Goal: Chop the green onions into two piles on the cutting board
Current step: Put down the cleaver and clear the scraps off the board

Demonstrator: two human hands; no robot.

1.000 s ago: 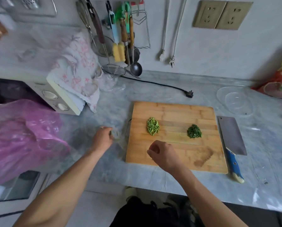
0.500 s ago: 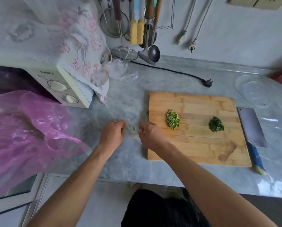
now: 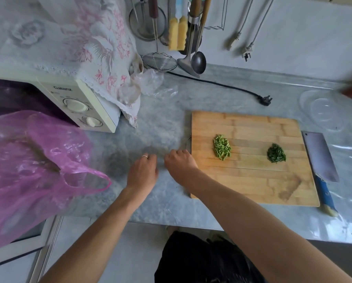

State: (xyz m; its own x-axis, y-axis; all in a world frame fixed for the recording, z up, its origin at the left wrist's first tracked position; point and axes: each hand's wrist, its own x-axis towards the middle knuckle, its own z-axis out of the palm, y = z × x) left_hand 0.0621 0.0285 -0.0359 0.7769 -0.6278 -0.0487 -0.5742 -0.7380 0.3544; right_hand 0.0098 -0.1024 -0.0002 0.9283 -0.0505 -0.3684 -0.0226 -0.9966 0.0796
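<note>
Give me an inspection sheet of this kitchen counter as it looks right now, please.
Surface: grey marble countertop.
Job's things: wooden cutting board bearing a light green onion pile and, apart from it, a dark green onion pile; cleaver lying on the counter at the board's right edge.
Clutter: pink plastic bag, clear lid.
Hands: left hand and right hand close together left of the board, fingers curled; contents unclear.
Cables: black power cord, unplugged.
Surroundings: microwave under floral cloth; hanging ladle and skimmer.
</note>
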